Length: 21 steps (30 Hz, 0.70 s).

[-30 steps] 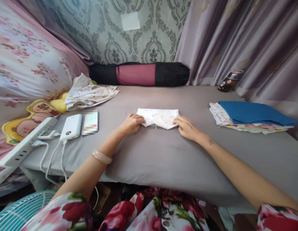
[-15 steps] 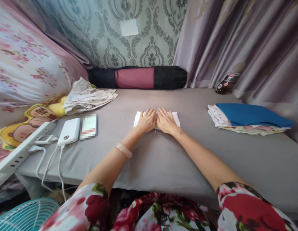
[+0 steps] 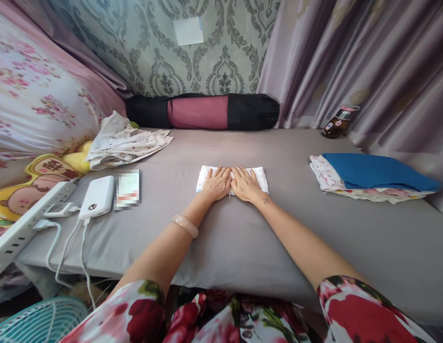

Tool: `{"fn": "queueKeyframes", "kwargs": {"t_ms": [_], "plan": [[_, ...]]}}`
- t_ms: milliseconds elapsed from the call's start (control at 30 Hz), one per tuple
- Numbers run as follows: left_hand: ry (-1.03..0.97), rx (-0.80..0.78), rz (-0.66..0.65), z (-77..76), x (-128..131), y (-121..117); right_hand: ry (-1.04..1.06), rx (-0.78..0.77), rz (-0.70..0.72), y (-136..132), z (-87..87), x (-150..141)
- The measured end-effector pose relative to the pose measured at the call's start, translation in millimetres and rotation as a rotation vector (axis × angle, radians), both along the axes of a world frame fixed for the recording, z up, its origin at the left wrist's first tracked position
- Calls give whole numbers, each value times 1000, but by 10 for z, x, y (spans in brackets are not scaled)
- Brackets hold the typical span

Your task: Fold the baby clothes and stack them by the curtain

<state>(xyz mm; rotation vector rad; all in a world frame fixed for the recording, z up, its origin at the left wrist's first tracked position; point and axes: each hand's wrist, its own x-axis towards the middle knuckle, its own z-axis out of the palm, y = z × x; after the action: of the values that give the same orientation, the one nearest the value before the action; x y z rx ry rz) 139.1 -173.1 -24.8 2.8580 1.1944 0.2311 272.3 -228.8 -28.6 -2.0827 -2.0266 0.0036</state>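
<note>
A small white folded cloth (image 3: 261, 176) lies in the middle of a grey-covered bed (image 3: 242, 238). My left hand (image 3: 217, 182) rests flat on its left half with the fingers stretched out. Beside it, my right hand (image 3: 245, 183) lies flat on the right half, fingers spread. The two hands almost touch at the thumbs. Both press down on the cloth and grip nothing.
A stack of folded cloths with a blue one on top (image 3: 375, 177) lies at the right. A loose heap of pale cloth (image 3: 126, 143) is at the back left. A power bank (image 3: 97, 203), a phone (image 3: 128, 189) and a power strip (image 3: 24, 224) sit at the left edge. A bolster (image 3: 203, 111) and a bottle (image 3: 337, 123) stand at the back.
My hands went from holding the cloth's left and right ends to lying flat together on its middle. The cloth now lies folded narrower and flatter.
</note>
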Motion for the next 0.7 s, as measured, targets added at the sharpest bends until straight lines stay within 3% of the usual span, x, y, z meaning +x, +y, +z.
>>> {"fn": "queueKeyframes", "kwargs": {"t_ms": [500, 700], "plan": [[-44, 36, -3, -49, -12, -5, 46, -23, 3, -44, 40, 2], [-177, 153, 52, 9, -54, -48, 38, 83, 8, -90, 99, -56]]}}
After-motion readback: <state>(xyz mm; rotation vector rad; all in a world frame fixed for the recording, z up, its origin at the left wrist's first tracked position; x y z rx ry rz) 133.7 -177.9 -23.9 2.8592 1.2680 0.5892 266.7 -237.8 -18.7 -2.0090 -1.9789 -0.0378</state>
